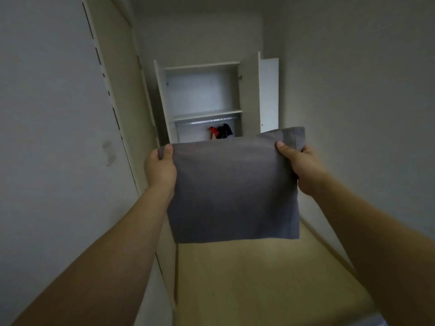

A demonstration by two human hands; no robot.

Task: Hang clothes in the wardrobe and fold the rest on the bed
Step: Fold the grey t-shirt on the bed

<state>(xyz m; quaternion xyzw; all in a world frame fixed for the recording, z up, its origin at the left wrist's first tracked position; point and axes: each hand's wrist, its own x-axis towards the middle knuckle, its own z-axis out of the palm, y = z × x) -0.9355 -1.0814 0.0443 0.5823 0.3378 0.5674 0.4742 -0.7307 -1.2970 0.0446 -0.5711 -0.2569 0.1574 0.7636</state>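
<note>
I hold a folded grey cloth (235, 189) up in front of me, hanging flat like a square. My left hand (160, 168) pinches its upper left corner and my right hand (299, 165) pinches its upper right corner. Behind it, at the far end of the room, stands an open white wardrobe (204, 100) with a shelf and a hanging rail. A red garment (213, 131) and a black garment (224, 131) hang on that rail. The cloth hides the lower part of the wardrobe. No bed is in view.
A tall closed cupboard door (113, 90) runs along the left wall. The wardrobe's right door (250, 95) stands open toward the right wall. Pale wooden floor (259, 278) stretches ahead between the walls.
</note>
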